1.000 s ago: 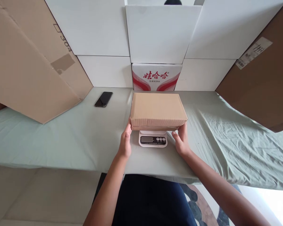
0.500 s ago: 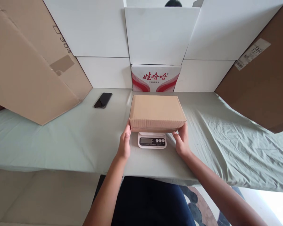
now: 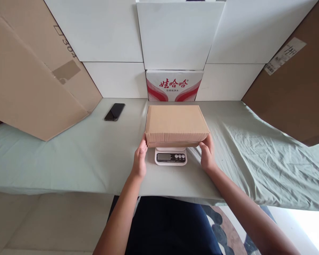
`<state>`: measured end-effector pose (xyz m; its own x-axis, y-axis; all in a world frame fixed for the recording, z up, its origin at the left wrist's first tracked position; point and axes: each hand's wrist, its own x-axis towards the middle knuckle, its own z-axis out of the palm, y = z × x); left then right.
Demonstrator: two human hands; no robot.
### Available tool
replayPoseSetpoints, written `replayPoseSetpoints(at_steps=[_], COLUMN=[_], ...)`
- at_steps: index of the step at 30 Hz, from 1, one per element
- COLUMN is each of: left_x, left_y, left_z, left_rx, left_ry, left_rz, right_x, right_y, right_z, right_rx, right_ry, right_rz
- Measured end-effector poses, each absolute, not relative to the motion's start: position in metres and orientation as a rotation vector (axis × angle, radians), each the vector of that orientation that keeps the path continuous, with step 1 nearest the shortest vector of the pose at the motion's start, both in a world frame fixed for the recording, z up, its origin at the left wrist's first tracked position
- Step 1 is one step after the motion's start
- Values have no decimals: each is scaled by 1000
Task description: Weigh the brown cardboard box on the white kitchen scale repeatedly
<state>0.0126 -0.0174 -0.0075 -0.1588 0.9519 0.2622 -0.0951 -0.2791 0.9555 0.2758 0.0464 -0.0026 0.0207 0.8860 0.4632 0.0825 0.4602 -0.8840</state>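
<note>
A plain brown cardboard box (image 3: 177,120) sits level over a small white kitchen scale (image 3: 170,158), covering most of its platform. The scale's dark display and round buttons face me, with no digits I can read. At the box's near left corner, my left hand (image 3: 140,159) grips its side, thumb up and fingers partly hidden behind the cardboard. My right hand (image 3: 207,154) grips the near right corner, its thumb against the lower front edge. Whether the box's weight rests fully on the scale I cannot tell.
A black phone (image 3: 115,112) lies on the green cloth (image 3: 117,152) to the left. Behind stands a white and red carton (image 3: 174,86) against white panels (image 3: 180,35). Large cardboard sheets lean at left (image 3: 42,78) and right (image 3: 292,81).
My right thumb has shifted right and up, closer to the box's corner. My left hand and the box keep nearly the same place over the scale. The camera view has tilted slightly.
</note>
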Motion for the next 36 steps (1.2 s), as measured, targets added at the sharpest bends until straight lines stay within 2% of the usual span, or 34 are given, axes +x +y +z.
replayPoseSetpoints(at_steps=[22, 36], left_x=[11, 10], left_y=[-16, -15], left_z=[-5, -6], left_rx=[1224, 1208], left_ry=[1107, 1094], left_rz=[1625, 1642], right_x=[276, 282], right_y=[45, 54], right_z=[-3, -14], right_rx=[-962, -992], right_ry=[-1397, -1292], right_rz=[709, 775])
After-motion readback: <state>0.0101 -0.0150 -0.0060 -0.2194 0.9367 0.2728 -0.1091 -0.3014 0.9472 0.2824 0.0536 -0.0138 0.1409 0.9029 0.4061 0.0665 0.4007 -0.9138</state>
